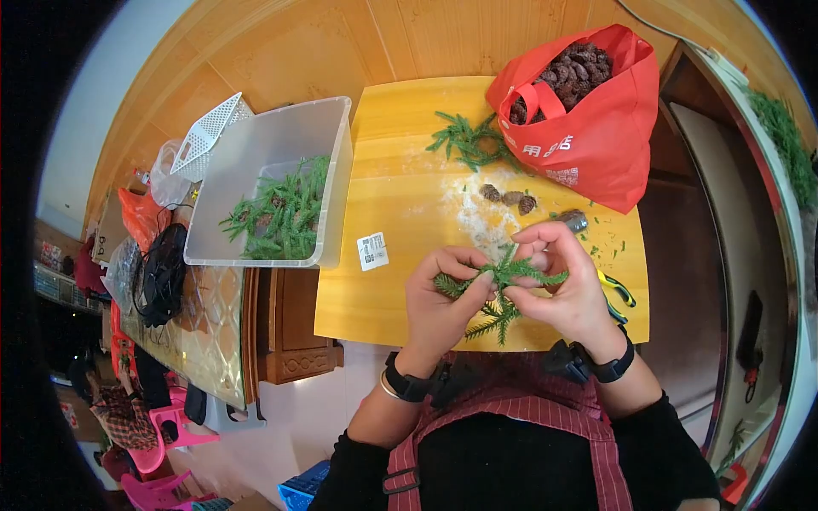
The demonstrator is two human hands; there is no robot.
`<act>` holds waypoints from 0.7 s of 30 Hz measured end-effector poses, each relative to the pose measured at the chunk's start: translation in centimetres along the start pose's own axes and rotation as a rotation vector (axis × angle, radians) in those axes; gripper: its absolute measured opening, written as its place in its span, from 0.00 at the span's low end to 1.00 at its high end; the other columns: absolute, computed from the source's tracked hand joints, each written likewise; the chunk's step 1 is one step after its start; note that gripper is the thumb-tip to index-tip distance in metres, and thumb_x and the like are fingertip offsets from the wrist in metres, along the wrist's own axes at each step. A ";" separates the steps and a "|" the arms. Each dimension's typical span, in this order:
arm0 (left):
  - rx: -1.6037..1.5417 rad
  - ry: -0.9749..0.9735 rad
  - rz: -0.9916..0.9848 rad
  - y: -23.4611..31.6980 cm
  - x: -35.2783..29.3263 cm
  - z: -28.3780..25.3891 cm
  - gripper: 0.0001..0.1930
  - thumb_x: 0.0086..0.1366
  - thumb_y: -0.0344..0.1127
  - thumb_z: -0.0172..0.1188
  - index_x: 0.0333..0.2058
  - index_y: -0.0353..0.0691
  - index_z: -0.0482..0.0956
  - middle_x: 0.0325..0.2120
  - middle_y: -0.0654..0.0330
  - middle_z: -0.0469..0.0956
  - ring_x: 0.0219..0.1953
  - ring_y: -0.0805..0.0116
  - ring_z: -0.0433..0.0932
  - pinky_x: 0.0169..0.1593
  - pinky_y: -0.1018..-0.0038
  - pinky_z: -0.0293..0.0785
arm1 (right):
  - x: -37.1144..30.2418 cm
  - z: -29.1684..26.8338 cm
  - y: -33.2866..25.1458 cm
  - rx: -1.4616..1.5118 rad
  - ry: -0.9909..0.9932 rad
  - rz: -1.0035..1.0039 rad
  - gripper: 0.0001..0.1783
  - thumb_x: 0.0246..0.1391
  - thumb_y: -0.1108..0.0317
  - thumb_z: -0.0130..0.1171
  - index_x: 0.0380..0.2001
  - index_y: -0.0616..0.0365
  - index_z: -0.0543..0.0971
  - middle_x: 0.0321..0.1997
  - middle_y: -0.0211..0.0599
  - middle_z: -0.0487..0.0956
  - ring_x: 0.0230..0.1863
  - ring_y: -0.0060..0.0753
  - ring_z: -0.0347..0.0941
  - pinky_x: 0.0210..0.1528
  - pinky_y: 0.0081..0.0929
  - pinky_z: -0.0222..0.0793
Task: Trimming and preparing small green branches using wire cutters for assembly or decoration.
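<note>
Your left hand (447,294) pinches conifer sprig (513,272) | right hand (558,285) half-curled (grip unclear) | table's near edge (375,330) | likely springy: hold stem

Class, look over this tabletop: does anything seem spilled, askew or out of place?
Yes. White, powdery-looking residue lies across the middle of the yellow table, near the small brown cones and beyond the green sprig. Scattered unevenly, it resembles a spill. Loose green clippings also litter the right side.
</note>
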State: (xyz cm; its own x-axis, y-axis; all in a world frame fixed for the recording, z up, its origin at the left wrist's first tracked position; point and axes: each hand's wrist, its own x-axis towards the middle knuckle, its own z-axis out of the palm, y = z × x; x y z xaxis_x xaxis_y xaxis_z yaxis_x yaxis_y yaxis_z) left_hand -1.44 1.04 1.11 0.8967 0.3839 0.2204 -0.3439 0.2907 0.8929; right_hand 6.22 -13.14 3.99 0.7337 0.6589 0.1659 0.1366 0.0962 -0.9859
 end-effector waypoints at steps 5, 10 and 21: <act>0.009 0.013 -0.008 0.1 -0.1 0.1 0.09 0.53 0.16 0.55 0.26 0.35 0.64 0.33 0.53 0.71 0.29 0.73 0.74 0.32 0.80 0.74 | -0.2 -0.1 0.1 -0.055 0.007 -0.059 0.28 0.37 0.85 0.60 0.45 0.59 0.65 0.28 0.26 0.69 0.34 0.18 0.70 0.39 0.16 0.69; -0.017 0.018 0.009 0.1 0.1 0.0 0.08 0.54 0.18 0.55 0.28 0.35 0.65 0.33 0.54 0.71 0.29 0.73 0.74 0.34 0.80 0.74 | -0.6 0.6 0.2 -0.229 0.092 -0.232 0.28 0.39 0.85 0.60 0.46 0.61 0.66 0.29 0.33 0.75 0.35 0.22 0.74 0.37 0.18 0.70; 0.459 -0.085 0.344 1.0 0.4 0.1 0.11 0.46 0.19 0.63 0.30 0.36 0.75 0.31 0.57 0.74 0.34 0.67 0.74 0.37 0.76 0.71 | -0.7 0.3 0.3 -0.212 0.182 -0.378 0.30 0.37 0.85 0.61 0.47 0.60 0.64 0.35 0.37 0.73 0.40 0.32 0.74 0.42 0.26 0.71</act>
State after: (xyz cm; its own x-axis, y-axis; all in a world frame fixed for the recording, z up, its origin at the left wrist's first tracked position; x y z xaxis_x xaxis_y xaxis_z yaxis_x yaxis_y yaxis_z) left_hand -1.42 1.37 2.16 0.7806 0.3113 0.5420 -0.4806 -0.2554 0.8389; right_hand 5.60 -13.35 3.55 0.7082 0.4638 0.5323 0.5361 0.1372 -0.8329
